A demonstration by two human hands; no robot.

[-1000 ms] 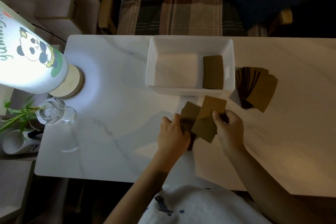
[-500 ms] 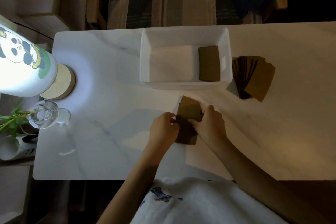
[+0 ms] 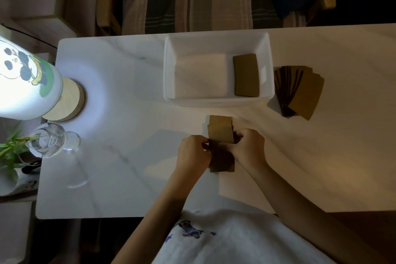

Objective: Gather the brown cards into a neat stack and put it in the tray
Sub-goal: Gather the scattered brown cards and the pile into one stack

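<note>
Surface (image 3: 128,178): white marble-patterned top, lit from the left by a panda lamp (image 3: 23,83).
Tray (image 3: 216,100): white, set at the far middle; one brown stack (image 3: 246,77) is laid at its right end.
Fanned cards (image 3: 300,92): spread just right of the tray.
Left hand (image 3: 192,154): curled, clamped on the left edge of the card pile (image 3: 220,130).
Right hand (image 3: 248,150): curled, clamped on its right edge; the pile is held between both hands, near the tray's front wall.

cards (image 3: 246,77) in tray (image 3: 216,37), fan (image 3: 300,90) right

A dim home room. A glowing panda lamp (image 3: 25,77) lights a white desk (image 3: 120,156). A plaid-cushioned chair (image 3: 192,0) stands behind.
</note>
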